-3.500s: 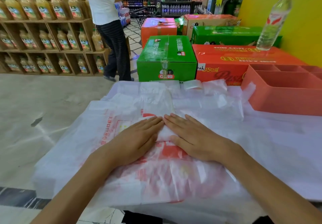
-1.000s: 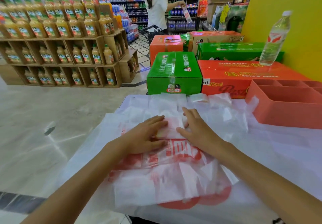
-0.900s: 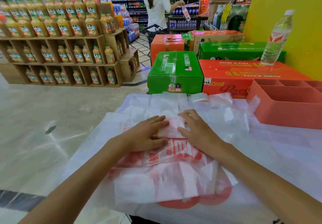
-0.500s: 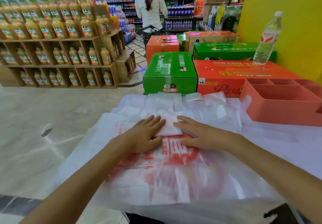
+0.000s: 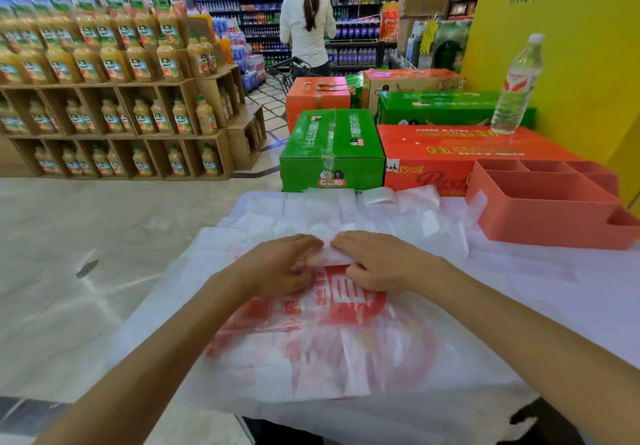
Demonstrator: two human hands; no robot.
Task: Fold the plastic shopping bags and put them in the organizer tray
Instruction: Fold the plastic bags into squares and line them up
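both hands (image 5: 280, 266) (image 5: 384, 261) pinch the folded bag (image 5: 334, 255), fingers curled round it. slick plastic; folds may spring open before the tray (image 5: 547, 216), far-right desk corner.

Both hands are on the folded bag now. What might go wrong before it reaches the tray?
1. The small folded white plastic bag, held between the left hand and right hand, may spring open once released.
2. It sits on a loose red-printed plastic bag, which could drag along.
3. The coral compartmented organizer tray lies far right, so carrying risks unfolding.
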